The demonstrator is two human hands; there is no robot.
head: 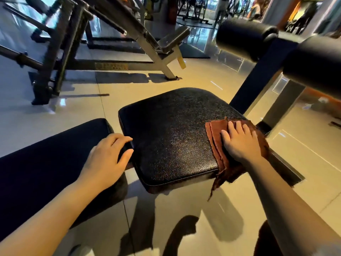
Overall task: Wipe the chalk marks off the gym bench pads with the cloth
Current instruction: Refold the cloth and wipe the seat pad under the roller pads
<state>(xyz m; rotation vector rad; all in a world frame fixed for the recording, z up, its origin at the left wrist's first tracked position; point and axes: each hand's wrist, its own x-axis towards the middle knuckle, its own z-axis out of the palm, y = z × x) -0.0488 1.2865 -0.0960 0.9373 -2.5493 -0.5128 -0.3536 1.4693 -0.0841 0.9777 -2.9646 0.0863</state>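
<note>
Cloth (217, 143), rust-brown and folded, lies on the seat pad's (171, 137) 3 o'clock edge, one end hanging off the front. My right hand (239, 143) presses it flat, fingers straight. My left hand (107, 159), fingers loosely spread, rests at 9 o'clock across the gap to the back pad (46, 159).

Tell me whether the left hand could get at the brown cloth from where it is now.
Probably yes. The left hand rests at the gap between pads, and only bare black textured seat pad separates it from the brown cloth under the right hand.
</note>
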